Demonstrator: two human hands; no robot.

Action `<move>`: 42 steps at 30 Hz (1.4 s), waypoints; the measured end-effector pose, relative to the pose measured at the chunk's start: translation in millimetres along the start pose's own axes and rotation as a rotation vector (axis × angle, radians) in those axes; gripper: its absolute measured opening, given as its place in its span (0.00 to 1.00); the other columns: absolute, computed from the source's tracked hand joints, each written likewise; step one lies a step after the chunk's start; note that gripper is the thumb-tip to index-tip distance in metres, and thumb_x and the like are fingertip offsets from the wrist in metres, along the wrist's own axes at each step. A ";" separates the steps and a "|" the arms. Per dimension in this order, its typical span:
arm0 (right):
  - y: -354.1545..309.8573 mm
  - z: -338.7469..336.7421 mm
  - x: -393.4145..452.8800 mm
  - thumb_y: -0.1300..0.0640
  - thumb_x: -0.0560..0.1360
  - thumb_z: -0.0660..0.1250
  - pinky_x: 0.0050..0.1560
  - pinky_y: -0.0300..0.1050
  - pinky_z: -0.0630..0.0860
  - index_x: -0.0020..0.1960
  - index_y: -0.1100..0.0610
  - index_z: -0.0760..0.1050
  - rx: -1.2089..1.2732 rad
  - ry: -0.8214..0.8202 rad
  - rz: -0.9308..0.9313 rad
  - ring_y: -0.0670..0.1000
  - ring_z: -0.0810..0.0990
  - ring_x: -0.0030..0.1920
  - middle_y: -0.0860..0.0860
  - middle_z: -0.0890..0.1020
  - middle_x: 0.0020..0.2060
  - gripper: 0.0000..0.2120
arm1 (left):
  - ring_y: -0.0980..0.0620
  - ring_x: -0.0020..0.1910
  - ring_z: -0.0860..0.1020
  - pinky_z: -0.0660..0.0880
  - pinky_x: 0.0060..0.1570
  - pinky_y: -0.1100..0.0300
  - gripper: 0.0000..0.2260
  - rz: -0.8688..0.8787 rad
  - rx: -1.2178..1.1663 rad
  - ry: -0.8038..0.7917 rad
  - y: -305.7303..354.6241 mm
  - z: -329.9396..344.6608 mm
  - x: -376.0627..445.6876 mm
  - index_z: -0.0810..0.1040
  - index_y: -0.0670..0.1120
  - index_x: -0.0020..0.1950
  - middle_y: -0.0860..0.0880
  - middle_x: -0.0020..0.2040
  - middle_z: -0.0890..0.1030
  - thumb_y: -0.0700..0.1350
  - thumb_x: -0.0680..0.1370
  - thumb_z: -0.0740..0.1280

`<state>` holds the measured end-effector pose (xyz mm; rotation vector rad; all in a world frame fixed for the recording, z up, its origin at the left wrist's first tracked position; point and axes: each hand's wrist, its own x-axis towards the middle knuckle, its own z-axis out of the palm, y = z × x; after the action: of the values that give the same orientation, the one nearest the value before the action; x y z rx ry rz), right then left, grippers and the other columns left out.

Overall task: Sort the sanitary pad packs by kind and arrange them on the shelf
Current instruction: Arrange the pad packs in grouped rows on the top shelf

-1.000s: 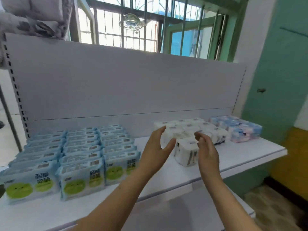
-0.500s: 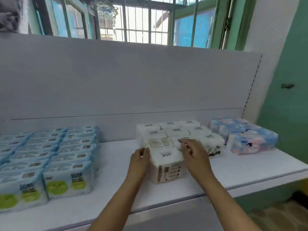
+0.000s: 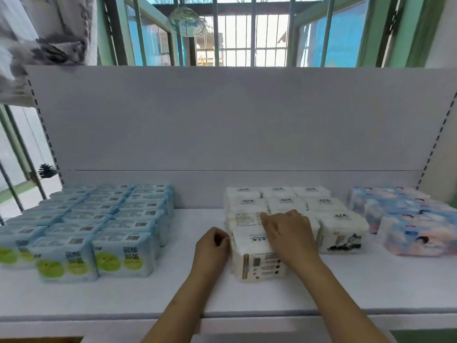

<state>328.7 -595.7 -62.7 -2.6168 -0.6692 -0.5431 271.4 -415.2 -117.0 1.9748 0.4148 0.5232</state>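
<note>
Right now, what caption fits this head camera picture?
Both hands straighten a white pad pack on the shelf.

I can read "弱酸抑菌" on the front blue-green pack (image 3: 125, 256), left of the white packs (image 3: 279, 201); other print blurs.
</note>
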 end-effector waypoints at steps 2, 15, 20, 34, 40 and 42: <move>0.0 -3.3 1.0 0.40 0.82 0.45 0.53 0.46 0.61 0.36 0.50 0.77 0.019 -0.013 -0.008 0.49 0.70 0.47 0.45 0.79 0.35 0.28 | 0.55 0.34 0.73 0.71 0.34 0.67 0.05 0.013 0.011 0.014 1.3 2.8 -1.3 0.75 0.44 0.41 0.51 0.36 0.79 0.40 0.77 0.65; -1.3 -19.1 9.6 0.38 0.82 0.45 0.57 0.44 0.58 0.55 0.57 0.82 0.338 -0.136 0.059 0.51 0.78 0.56 0.53 0.85 0.50 0.32 | 0.47 0.47 0.81 0.81 0.47 0.48 0.04 0.109 -0.084 0.175 21.7 -20.2 14.4 0.74 0.51 0.47 0.48 0.48 0.80 0.43 0.81 0.62; -30.7 -31.2 2.2 0.37 0.79 0.52 0.59 0.35 0.65 0.72 0.51 0.70 0.752 -0.175 -0.014 0.40 0.73 0.60 0.39 0.73 0.61 0.28 | 0.50 0.47 0.81 0.79 0.41 0.59 0.03 0.280 -0.068 0.273 57.8 -35.6 16.0 0.72 0.54 0.51 0.48 0.53 0.78 0.45 0.82 0.61; -35.9 -28.7 28.0 0.48 0.70 0.75 0.48 0.48 0.82 0.59 0.52 0.74 1.576 -0.120 0.279 0.54 0.83 0.55 0.55 0.82 0.57 0.20 | 0.55 0.74 0.64 0.64 0.72 0.52 0.36 0.324 -0.019 0.127 90.5 -45.0 -3.2 0.56 0.55 0.79 0.56 0.75 0.63 0.56 0.76 0.71; -17.5 -39.3 37.5 0.26 0.73 0.53 0.66 0.54 0.73 0.67 0.51 0.75 1.479 -0.376 0.195 0.51 0.80 0.62 0.50 0.82 0.60 0.36 | 0.51 0.57 0.82 0.81 0.55 0.51 0.28 0.167 -0.392 -0.296 88.0 -56.0 -2.1 0.72 0.52 0.68 0.49 0.60 0.82 0.44 0.71 0.78; -13.1 -47.7 38.7 0.29 0.74 0.56 0.61 0.56 0.77 0.65 0.49 0.77 1.394 -0.456 0.173 0.52 0.83 0.57 0.50 0.84 0.57 0.31 | 0.57 0.58 0.80 0.81 0.53 0.57 0.33 0.318 -0.327 -0.160 84.3 -54.7 0.4 0.70 0.57 0.69 0.57 0.61 0.80 0.39 0.69 0.79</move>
<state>340.4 -592.2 -1.1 -1.3956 -0.5913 0.4841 248.1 -410.5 -19.4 1.7531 -0.0852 0.5860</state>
